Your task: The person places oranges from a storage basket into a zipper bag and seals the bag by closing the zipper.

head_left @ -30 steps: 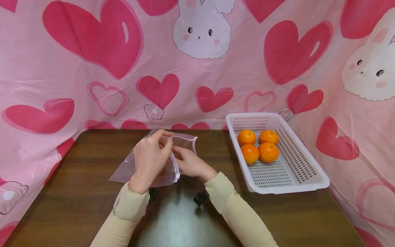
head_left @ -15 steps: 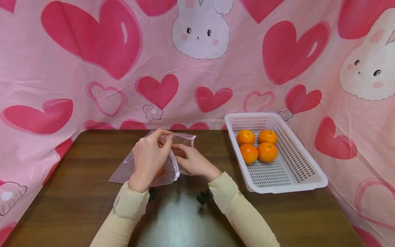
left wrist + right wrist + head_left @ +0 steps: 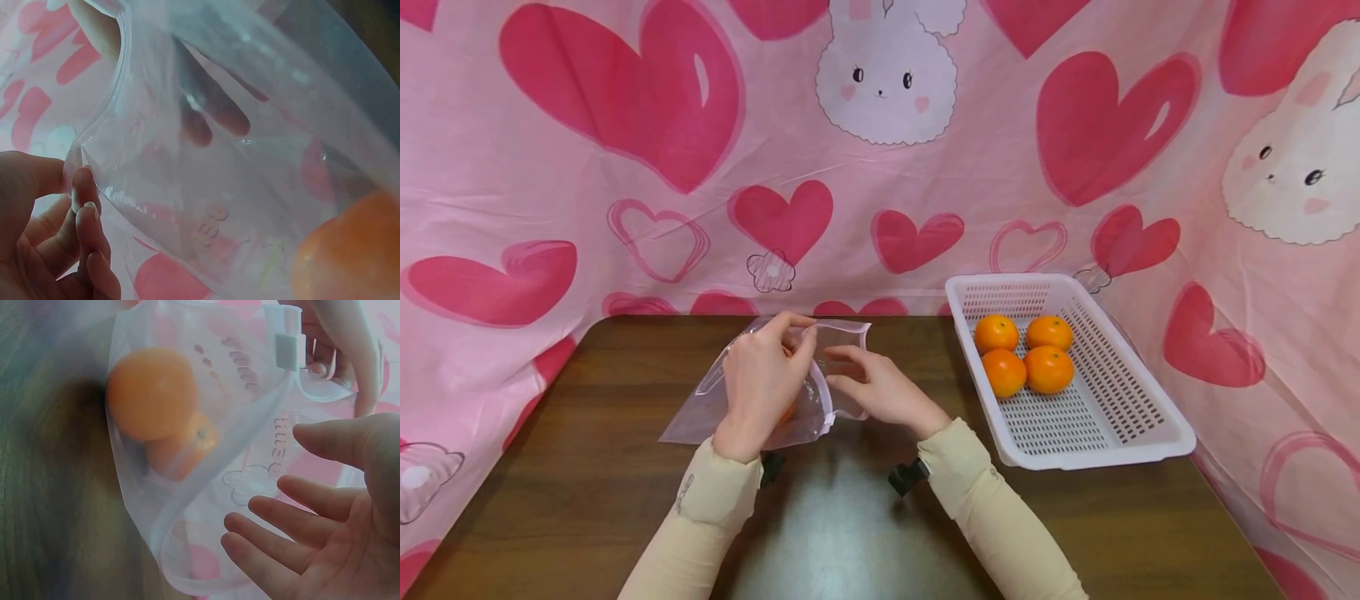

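Observation:
A clear zip bag (image 3: 696,418) with a pale pink zip edge lies on the table, its mouth turned to the right. Between thumb and fingers, my left hand (image 3: 758,379) pinches the upper edge of that mouth. My right hand (image 3: 891,392) is at the opening with its fingers spread and nothing held. In the right wrist view, one orange (image 3: 150,394) and a second orange (image 3: 187,450) sit inside the bag, beside the white zip slider (image 3: 289,351). The left wrist view shows right-hand fingers (image 3: 215,106) through the film.
To the right stands a white perforated basket (image 3: 1108,417) with several oranges (image 3: 1050,369) grouped at its far left. A pink curtain (image 3: 880,167) with hearts and rabbits rises behind the dark wooden table (image 3: 827,517).
My right hand has drawn back to the right out of the bag's mouth, and its fingers show more. The left hand keeps its pinch on the edge.

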{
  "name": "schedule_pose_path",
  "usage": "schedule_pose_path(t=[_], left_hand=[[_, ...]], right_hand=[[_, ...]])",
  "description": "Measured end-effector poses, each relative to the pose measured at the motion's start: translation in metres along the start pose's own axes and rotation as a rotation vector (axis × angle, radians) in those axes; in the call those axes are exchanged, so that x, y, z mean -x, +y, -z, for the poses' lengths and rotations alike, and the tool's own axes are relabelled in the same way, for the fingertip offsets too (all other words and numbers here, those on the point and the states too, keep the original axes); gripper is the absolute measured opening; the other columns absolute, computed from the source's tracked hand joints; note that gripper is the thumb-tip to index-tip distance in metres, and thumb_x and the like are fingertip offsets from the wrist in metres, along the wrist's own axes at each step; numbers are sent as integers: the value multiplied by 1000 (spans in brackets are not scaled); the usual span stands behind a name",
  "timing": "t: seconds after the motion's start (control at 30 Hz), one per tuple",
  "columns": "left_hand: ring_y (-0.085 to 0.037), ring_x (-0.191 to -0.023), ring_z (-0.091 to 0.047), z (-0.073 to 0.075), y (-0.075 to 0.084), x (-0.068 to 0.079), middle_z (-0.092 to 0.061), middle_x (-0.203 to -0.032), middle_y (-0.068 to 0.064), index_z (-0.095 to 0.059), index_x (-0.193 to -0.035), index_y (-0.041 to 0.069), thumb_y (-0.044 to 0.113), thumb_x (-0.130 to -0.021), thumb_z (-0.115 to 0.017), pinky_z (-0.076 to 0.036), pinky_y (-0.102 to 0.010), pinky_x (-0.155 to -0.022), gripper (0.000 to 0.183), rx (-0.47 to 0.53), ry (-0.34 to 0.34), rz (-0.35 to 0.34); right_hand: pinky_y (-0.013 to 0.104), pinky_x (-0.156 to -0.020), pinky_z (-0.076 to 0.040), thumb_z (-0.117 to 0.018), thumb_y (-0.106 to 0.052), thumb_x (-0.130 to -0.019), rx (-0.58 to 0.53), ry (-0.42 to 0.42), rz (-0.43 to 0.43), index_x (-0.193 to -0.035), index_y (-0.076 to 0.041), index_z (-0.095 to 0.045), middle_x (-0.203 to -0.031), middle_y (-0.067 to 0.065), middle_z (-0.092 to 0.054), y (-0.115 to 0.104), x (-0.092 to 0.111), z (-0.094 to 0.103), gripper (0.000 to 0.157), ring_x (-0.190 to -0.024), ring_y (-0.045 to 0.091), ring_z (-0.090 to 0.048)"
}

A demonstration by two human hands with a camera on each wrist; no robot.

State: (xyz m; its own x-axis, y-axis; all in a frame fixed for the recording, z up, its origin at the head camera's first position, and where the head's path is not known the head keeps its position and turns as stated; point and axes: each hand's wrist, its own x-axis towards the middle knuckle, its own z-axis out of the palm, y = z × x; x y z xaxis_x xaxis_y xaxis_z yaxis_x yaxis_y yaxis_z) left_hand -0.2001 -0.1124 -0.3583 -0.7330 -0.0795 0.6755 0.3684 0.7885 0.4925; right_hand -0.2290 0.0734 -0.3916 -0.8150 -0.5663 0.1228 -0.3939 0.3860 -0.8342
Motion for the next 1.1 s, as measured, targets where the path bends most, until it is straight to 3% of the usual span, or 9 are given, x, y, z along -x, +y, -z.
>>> schedule_pose_path(t=[0.23,0.47,0.77,1.1], left_hand=[[-18,-46,-49,-1,-4,-1,-67,-66,-3,-78,-102,11,26,-93,-71,-36,-35,-42,18,-2,-7,14],[-18,-47,-50,-1,-4,-1,-68,-67,-3,-78,-103,10,26,-93,-72,-37,-35,-43,20,-4,-17,25],[-18,-48,-50,-1,-4,-1,-67,-66,-2,-78,-103,12,27,-93,-72,-37,-36,-44,19,2,-19,33],[-18,-49,-50,-2,-4,-1,-66,-65,-1,-78,-103,12,27,-93,-72,-38,-36,-44,19,8,-12,38]], right_hand=[[49,-102,-46,-66,-22,-99,-4,15,5,-143,-3,-55,-142,16,-57,2,3,6,50,-124,36,-59],[44,-102,-46,-69,-24,-98,16,42,2,-143,-5,-56,-141,14,-59,-3,9,13,51,-122,29,-61],[46,-102,-46,-71,-29,-96,45,79,4,-143,-5,-56,-141,13,-59,-11,21,26,55,-123,34,-60],[44,-100,-48,-72,-29,-96,45,129,3,-144,-9,-56,-138,7,-61,-19,31,42,54,-117,24,-64]])
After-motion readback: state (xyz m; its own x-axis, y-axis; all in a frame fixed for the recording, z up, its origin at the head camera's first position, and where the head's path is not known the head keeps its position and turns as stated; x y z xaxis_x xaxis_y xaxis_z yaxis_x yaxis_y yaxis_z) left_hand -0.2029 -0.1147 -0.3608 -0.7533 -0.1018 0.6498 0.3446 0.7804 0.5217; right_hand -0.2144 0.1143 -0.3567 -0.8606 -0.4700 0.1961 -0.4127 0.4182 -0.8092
